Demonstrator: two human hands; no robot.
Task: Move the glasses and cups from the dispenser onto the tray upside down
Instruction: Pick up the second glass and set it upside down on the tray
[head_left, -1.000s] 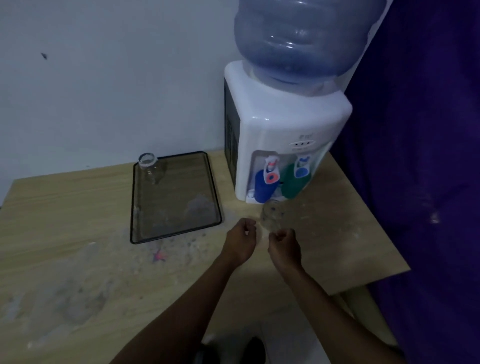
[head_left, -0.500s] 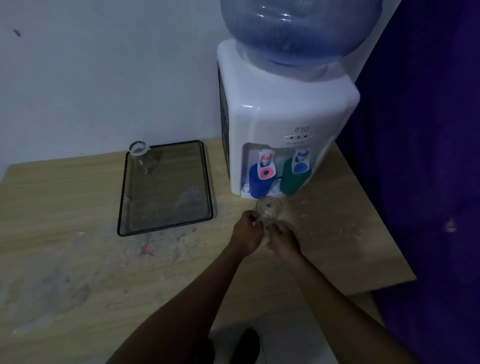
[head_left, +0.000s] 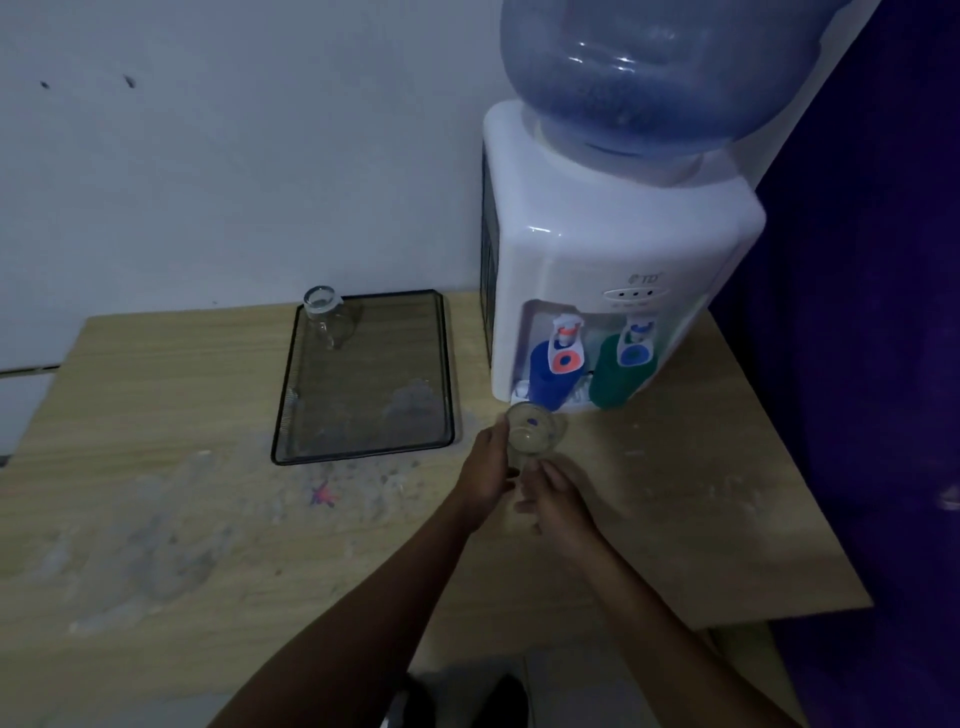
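A clear drinking glass (head_left: 531, 432) is held in front of the white water dispenser (head_left: 597, 260), its round end tipped toward me. My left hand (head_left: 488, 470) grips its left side and my right hand (head_left: 558, 496) cups it from below right. A blue cup (head_left: 545, 382) and a green cup (head_left: 621, 382) stand under the dispenser's taps. Left of the dispenser lies a black-rimmed glass tray (head_left: 441, 364). One clear glass (head_left: 327, 317) stands upside down in the tray's far left corner.
The wooden table (head_left: 156, 519) has pale smears and a small pink-blue speck (head_left: 323, 494) near the tray. A large blue water bottle (head_left: 649, 73) tops the dispenser. A purple curtain (head_left: 872, 312) hangs at the right; a white wall stands behind.
Both hands have closed in on the clear glass and lifted it slightly in front of the dispenser. The view has shifted closer and downward.
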